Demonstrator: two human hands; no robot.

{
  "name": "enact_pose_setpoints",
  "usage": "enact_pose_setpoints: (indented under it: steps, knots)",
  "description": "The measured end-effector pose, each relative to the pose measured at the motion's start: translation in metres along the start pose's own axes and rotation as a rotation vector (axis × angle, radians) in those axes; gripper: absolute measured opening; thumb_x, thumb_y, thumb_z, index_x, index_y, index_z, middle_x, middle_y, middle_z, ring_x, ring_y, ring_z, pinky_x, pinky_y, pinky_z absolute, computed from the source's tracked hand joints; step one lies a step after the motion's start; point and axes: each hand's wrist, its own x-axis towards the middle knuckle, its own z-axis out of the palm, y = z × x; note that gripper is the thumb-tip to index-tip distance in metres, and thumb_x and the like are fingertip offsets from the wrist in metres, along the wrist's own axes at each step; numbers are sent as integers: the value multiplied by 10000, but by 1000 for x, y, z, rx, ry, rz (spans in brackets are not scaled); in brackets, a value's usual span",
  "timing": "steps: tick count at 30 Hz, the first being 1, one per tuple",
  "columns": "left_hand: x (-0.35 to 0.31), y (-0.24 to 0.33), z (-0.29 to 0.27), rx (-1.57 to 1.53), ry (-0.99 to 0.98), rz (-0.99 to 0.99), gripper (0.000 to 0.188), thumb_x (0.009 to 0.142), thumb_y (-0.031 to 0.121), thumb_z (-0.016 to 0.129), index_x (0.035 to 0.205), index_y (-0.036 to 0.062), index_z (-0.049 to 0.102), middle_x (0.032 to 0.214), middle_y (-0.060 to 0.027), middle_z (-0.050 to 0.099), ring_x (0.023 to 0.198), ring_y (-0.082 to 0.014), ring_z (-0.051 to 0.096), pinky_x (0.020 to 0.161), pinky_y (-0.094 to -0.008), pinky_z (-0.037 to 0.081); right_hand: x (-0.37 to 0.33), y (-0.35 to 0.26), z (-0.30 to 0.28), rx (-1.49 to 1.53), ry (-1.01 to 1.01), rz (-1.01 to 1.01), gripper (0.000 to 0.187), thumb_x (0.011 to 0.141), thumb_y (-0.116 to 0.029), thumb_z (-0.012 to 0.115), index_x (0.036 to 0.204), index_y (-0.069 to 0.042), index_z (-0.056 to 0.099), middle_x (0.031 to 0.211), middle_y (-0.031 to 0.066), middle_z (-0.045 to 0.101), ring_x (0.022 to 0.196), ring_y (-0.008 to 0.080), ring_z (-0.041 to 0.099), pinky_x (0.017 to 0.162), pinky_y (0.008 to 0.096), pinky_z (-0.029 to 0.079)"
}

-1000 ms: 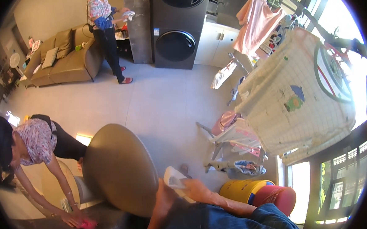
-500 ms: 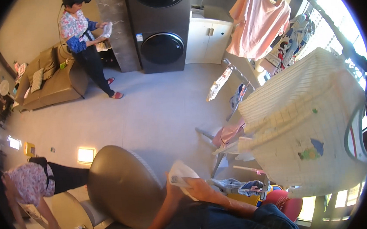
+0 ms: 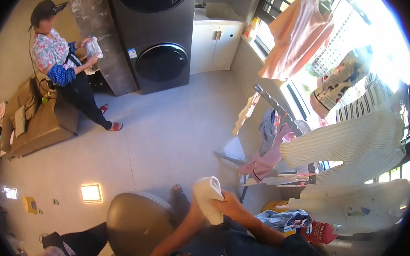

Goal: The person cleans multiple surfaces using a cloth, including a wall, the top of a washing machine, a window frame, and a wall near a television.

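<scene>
So from my head cam, I've got a white cloth [image 3: 208,198] up in front of my dark shirt [image 3: 198,250], folded into a thick roll-like bundle. My right hand [image 3: 229,206] is closed round its right side, thumb lying across the front. My left hand [image 3: 197,214] is at the other side, mostly tucked behind it, so I can't tell how far those fingers are open.

Just left of my left forearm there's a rounded brown upholstered seat [image 3: 138,226]. Off to my right it's all laundry: pink top [image 3: 293,38] on a hanger, cream ribbed garment [image 3: 346,143], and some blue denim [image 3: 285,219] hanging low near a red container [image 3: 320,232].

Across the floor [image 3: 167,125] sit two stacked dark front-loaders [image 3: 163,65] beside a white cabinet [image 3: 216,45]. By the brown sofa [image 3: 45,119], a person in a floral top [image 3: 52,48] has a pale cloth [image 3: 93,49] in both hands.
</scene>
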Motion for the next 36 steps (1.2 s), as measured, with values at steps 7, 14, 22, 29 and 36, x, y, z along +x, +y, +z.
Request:
enact_pose_setpoints:
  steps: [7,14,22,29,36]
  knots:
    - [14,134,18,-158,-153,77,563,965,472,342,1262,7,454,1174,-241,546,1078,-397,557,937,-497,471,80,-52,59,-277,-39,-252,325,850,-165,630,1121,8,586,1053,152,604,1016,238,580,852,369,478]
    - [33,192,-1,-362,-122,94,595,939,492,401,1350,61,404,1331,-170,472,1274,-417,396,1082,-575,303,123,-116,101,-75,-65,-72,388,846,-205,653,1178,-20,577,1070,131,575,1031,247,543,879,369,456]
    - [94,229,-36,195,61,330,477,962,377,450,1305,46,435,1246,-161,538,1110,-292,561,967,-449,467,198,-164,94,46,-164,79,387,841,-187,648,1153,32,582,949,96,654,836,164,622,721,306,508]
    - [170,265,-13,275,162,350,312,953,298,515,1147,55,536,975,-51,599,851,-133,611,705,-283,537,255,-207,50,182,-235,47,410,871,-180,639,1203,34,528,952,98,632,864,166,604,713,311,513]
    - [254,287,35,-16,-199,184,571,950,482,438,1360,85,415,1318,-134,502,1203,-356,501,1038,-478,397,296,-255,-2,299,-44,80,353,847,-199,662,1114,23,597,982,92,620,879,185,601,754,304,498]
